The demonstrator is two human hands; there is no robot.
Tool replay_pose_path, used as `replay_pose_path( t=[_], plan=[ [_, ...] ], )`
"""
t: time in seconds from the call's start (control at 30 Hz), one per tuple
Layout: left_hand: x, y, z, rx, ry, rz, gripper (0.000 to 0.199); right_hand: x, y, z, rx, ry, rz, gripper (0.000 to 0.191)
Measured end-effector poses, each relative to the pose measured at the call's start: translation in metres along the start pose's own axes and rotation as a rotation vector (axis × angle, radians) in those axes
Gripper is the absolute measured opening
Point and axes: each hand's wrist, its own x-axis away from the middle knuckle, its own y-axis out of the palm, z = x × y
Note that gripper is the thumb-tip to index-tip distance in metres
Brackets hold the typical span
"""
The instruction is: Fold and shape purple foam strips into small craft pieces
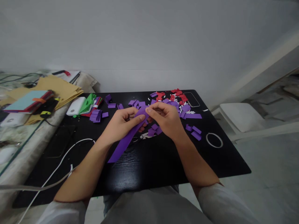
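Observation:
A long purple paper strip (pixel 125 142) slants over the middle of the black table, its lower end pointing toward me. My left hand (pixel 125 123) is closed on it, with the thumb lying along its upper part. At the strip's top end my right hand (pixel 164 118) pinches the paper between thumb and fingers. Beneath the hands lies a pair of scissors (pixel 144 136), partly covered by the strip and by small purple paper pieces (pixel 153 130). More purple pieces (pixel 95 115) lie to the left of my hands.
Red paper scraps (pixel 179 94) and white bits lie at the back right of the black table (pixel 144 177). A ring (pixel 214 140) rests at the right. Green paper strips (pixel 87 103), a white device (pixel 76 106) and a white cable (pixel 63 158) are left. A white stool (pixel 241 116) stands beyond.

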Motion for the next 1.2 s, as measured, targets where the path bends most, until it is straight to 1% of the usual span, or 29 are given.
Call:
replay_pose_path(
  t=[0.13, 0.3, 0.43, 0.53, 0.63, 0.73, 0.8, 0.87, 0.9, 0.97, 1.03, 1.1, 1.13, 1.2],
  plan=[
    [0.001, -0.003, 0.001, -0.008, -0.035, -0.043, 0.032, -0.001, -0.001, -0.001, 0.011, -0.002, 0.031, 0.031],
    [0.002, -0.006, 0.0, -0.011, -0.052, -0.06, 0.031, -0.003, -0.005, -0.002, 0.061, -0.008, 0.06, 0.026],
    [0.002, -0.008, -0.001, -0.018, -0.071, -0.09, 0.031, -0.006, -0.014, 0.0, 0.082, -0.048, 0.125, 0.019],
    [0.0, -0.011, 0.0, -0.033, -0.064, -0.108, 0.03, -0.009, -0.022, 0.001, 0.104, -0.076, 0.177, 0.017],
    [-0.001, -0.019, 0.002, -0.079, -0.026, -0.136, 0.029, -0.011, -0.03, 0.002, 0.115, -0.104, 0.222, 0.018],
    [0.0, -0.031, 0.006, -0.163, 0.01, -0.172, 0.029, -0.013, -0.036, 0.001, 0.101, -0.129, 0.273, 0.019],
    [0.001, -0.04, 0.008, -0.194, 0.029, -0.173, 0.029, -0.014, -0.04, 0.001, 0.071, -0.151, 0.32, 0.019],
    [0.003, -0.049, 0.008, -0.189, 0.041, -0.117, 0.028, -0.016, -0.042, 0.0, 0.041, -0.169, 0.361, 0.02],
    [0.003, -0.052, 0.008, -0.175, 0.047, -0.064, 0.027, -0.016, -0.043, -0.001, 0.033, -0.174, 0.378, 0.02],
    [0.002, -0.057, 0.007, -0.123, 0.066, 0.082, 0.026, -0.017, -0.044, -0.002, 0.032, -0.171, 0.395, 0.021],
    [0.001, -0.059, 0.006, -0.023, 0.117, 0.267, 0.029, -0.016, -0.046, -0.004, 0.032, -0.15, 0.369, 0.019],
    [-0.001, -0.059, 0.006, 0.087, 0.19, 0.436, 0.033, -0.014, -0.05, -0.006, 0.037, -0.108, 0.274, 0.018],
    [-0.002, -0.058, 0.007, 0.131, 0.225, 0.493, 0.034, -0.013, -0.053, -0.007, 0.055, -0.072, 0.193, 0.017],
    [-0.003, -0.056, 0.008, 0.179, 0.285, 0.547, 0.034, -0.011, -0.059, -0.01, 0.138, 0.019, -0.018, 0.017]
  ],
)
